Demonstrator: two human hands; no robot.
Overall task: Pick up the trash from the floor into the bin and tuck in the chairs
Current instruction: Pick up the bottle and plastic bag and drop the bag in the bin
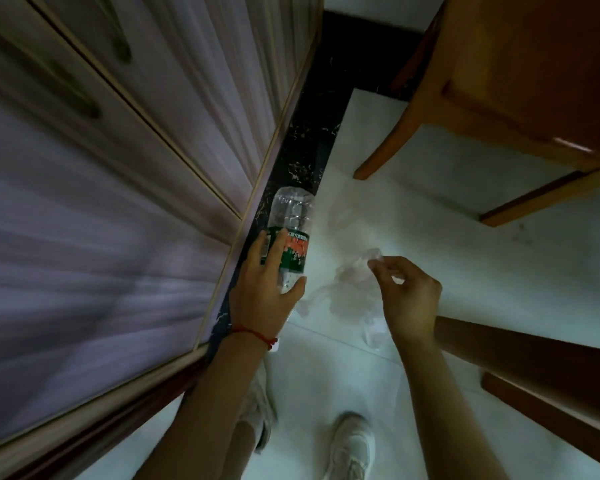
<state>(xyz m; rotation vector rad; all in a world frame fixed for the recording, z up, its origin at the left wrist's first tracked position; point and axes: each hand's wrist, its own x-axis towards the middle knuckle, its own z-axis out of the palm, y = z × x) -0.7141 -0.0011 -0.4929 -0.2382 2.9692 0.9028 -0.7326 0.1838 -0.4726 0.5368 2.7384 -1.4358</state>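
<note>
1. Gripping a clear plastic bottle (291,233), left hand (267,289) has fingers curled over the green-red label and thumb under the lower body; red string bracelet (253,333) on that wrist.
2. Right hand (406,292) pinches a crumpled clear plastic wrapper (354,285) between thumb and fingertips, other fingers loosely curled.
3. Bottle is held above the floor, base pointing away from the person, over the black floor strip (323,126) beside the cabinet.
4. Wrapper hangs below the right hand, just right of the bottle, over the pale tiled floor (465,258); cannot tell if it touches the tile.
5. Light wood-grain cabinet doors (118,168) fill the left side.
6. Wooden chair (499,91) stands upper right, legs on the tile; dark wooden rails (534,358) lower right.
7. Two white sneakers (352,445) at bottom centre.
</note>
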